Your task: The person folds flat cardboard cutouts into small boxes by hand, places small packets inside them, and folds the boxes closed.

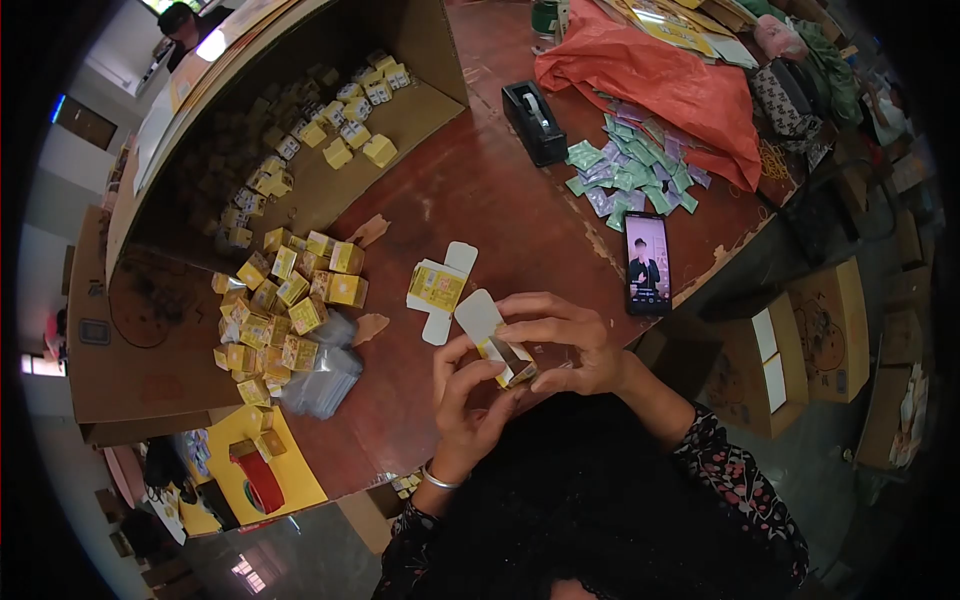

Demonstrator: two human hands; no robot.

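Note:
Between my two hands is a small yellow-and-white carton (512,362), its white end flap standing up and its top side open. My left hand (466,392) grips its left side with thumb and fingers. On the other side my right hand (572,348) pinches the carton, fingers over the far edge and thumb near the front. Just beyond lies a stack of flat, unfolded cartons (437,288) with white flaps spread out. A heap of folded yellow boxes (290,290) sits left of them, beside some clear plastic pouches (325,378).
A large cardboard box (420,105) on its side holds many small boxes. Green and purple sachets (640,165), a phone (648,262), a black tape dispenser (535,122) and an orange plastic bag (650,75) lie to the right. Another person (190,28) is at the far left.

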